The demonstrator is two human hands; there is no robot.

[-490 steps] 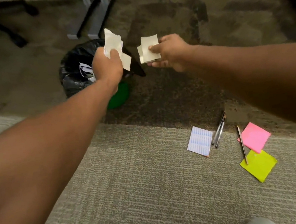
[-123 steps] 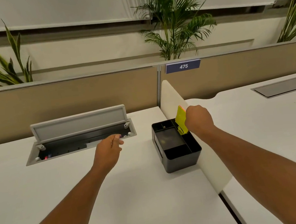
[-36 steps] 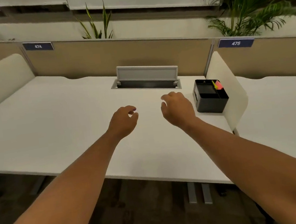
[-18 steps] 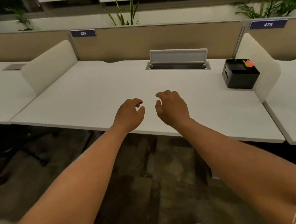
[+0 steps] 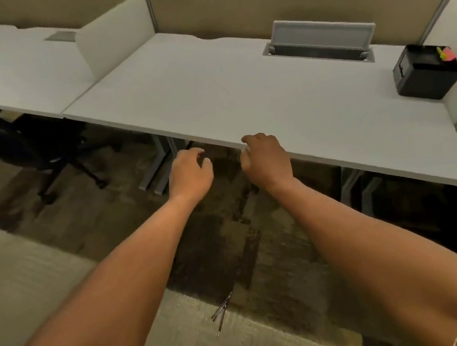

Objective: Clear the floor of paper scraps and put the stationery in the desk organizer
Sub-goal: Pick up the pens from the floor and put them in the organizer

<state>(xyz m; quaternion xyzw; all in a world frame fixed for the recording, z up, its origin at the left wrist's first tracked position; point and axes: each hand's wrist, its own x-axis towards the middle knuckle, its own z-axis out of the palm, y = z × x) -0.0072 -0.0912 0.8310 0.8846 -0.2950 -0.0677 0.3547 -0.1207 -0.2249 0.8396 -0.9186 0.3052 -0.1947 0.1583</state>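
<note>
My left hand (image 5: pixel 191 174) and right hand (image 5: pixel 266 159): empty, loosely curled | pens (image 5: pixel 222 313): near floor, between my arms | light, stiff, slippery; pinch mid-barrel | organizer (image 5: pixel 427 80): far right.

White desk (image 5: pixel 240 98), open cable hatch (image 5: pixel 320 38) (lid raised), black office chair (image 5: pixel 28 141), beige partition (image 5: pixel 271 1)

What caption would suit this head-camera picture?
Empty left hand and right hand hover above pens lying on carpet; desk organizer holds sticky notes.
</note>
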